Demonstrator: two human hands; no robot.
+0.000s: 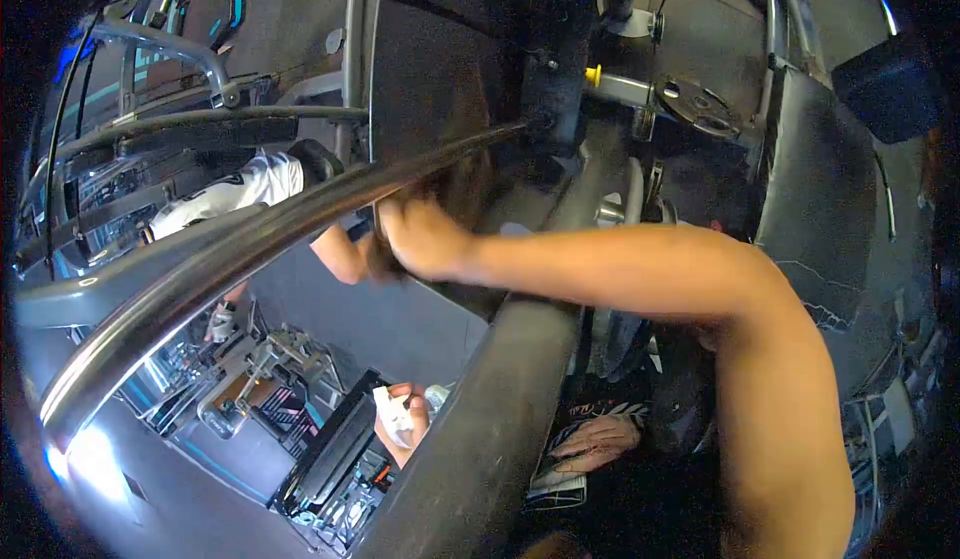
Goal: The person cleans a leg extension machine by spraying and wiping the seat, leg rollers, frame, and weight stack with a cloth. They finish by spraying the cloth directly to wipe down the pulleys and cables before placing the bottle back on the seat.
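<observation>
My right hand (pixel 425 239) reaches across from the right, just beneath a long bare metal bar (pixel 290 209), at the edge of a dark upright panel (pixel 425 69). It is blurred but looks closed; what it holds, if anything, is hidden. Lower left, my left hand (pixel 418 419) shows past a thick grey frame beam (pixel 480 429), its fingers closed on a crumpled white tissue (pixel 395 414). The left forearm is hidden behind the beam. Below my right forearm is a dim, pale shape (pixel 598 441) that I cannot make out, beside dark patterned fabric.
A round weight plate (pixel 697 107) sits on a peg at the upper right, near a yellow knob (pixel 594 76). A cracked black pad (pixel 815 199) stands at the right. At the left is a person in a white top (pixel 235 189), with more gym machines (pixel 270 389) below.
</observation>
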